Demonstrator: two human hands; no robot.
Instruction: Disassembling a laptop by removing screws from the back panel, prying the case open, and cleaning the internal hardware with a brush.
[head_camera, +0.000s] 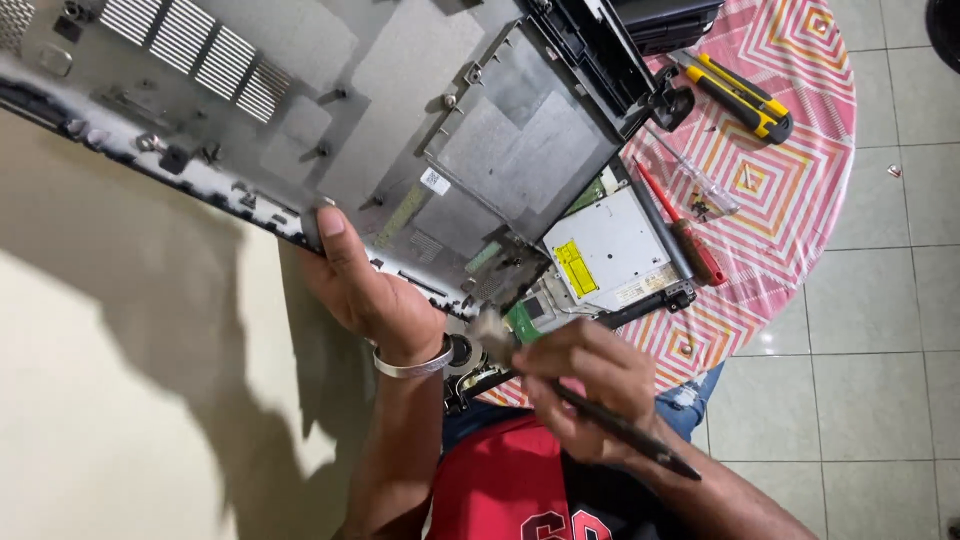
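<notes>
**Laptop base cover lifting off, left hand on its edge**

Cover (330, 110), a grey plastic laptop bottom panel seen from its inner side, is being held tilted up in the head view, the only view here. Its long axis is running from far left, beyond the left hand, across to above the right hand, where a corner is reaching toward the black hinge (672, 100). The left hand (365, 290) is gripping the cover's near edge, thumb pressed on the inner face and fingers hidden behind, so I cannot tell how they are curled. A silver bangle (412, 365) is sitting on that wrist.

The right hand (585, 385) is closing around a black tool (620, 430), a thin rod whose handle is pointing back toward the person's right. Its front end is pointing up and left toward the cover's near edge, just beside the left wrist; the tip itself is blurred. This hand is lying just below the edge, slightly nearer the exposed laptop.

Beyond the right hand, the laptop's open body is showing a silver optical drive (610, 255) with a yellow label. Farther to the right, on the pink patterned tablecloth (800, 190), a red screwdriver (685, 235) and a yellow and black knife (745, 100) are lying well apart from both hands.
</notes>
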